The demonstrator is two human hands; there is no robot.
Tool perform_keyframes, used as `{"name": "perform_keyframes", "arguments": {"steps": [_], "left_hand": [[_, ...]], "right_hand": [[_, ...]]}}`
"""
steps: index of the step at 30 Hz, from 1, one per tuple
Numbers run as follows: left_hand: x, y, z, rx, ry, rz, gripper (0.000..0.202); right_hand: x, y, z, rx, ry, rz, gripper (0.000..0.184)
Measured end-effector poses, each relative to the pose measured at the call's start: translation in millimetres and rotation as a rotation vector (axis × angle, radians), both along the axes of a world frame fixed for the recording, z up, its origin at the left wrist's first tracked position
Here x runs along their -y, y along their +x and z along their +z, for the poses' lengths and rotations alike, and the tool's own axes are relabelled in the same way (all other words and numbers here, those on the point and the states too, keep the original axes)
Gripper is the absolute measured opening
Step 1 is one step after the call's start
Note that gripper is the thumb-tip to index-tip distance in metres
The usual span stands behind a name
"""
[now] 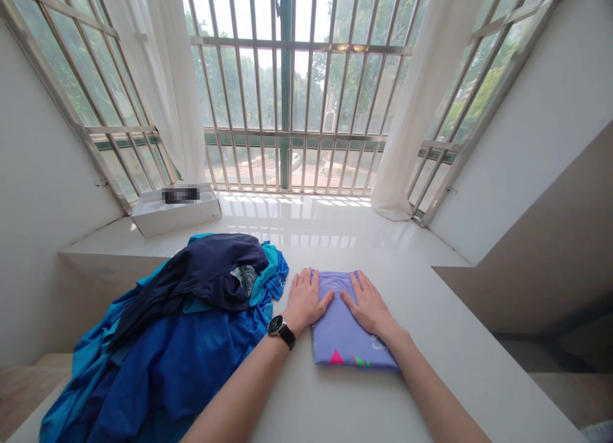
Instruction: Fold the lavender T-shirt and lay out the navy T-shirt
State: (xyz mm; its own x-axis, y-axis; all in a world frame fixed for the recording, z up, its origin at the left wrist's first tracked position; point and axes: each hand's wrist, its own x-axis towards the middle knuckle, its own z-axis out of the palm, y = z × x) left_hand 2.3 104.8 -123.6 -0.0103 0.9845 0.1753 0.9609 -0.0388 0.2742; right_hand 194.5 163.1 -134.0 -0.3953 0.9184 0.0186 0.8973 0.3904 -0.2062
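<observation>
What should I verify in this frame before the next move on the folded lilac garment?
1. Left hand and right hand flat on the folded lilac garment: ok.
2. Garment lying flat on the white counter: ok.
3. Garment apart from the blue clothing pile: ok.
4. Wristwatch on the left wrist clear of the pile: cannot tell.
5. Fabric under the hands lying smooth: cannot tell, the hands cover it.
</observation>
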Motion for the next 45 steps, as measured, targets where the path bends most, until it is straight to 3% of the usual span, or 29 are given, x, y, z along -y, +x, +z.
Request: {"name": "perform_keyframes", "arguments": {"steps": [8,19,45], "left_hand": [[0,0,-0.3,-0.011,-0.019,0.015,0.079],[1,1,-3.7,-0.006,0.004,0.038,0.080],[0,-1,-3.6,0.001,0.010,-0.013,0.079]], "right_hand": [[2,0,1.2,-0.033,0.008,-0.041,0.076],[-4,3,-11.2,-0.026,0.064,0.000,0.076],[-5,3,-12.7,-0.010,0.056,-0.002,0.076]]}}
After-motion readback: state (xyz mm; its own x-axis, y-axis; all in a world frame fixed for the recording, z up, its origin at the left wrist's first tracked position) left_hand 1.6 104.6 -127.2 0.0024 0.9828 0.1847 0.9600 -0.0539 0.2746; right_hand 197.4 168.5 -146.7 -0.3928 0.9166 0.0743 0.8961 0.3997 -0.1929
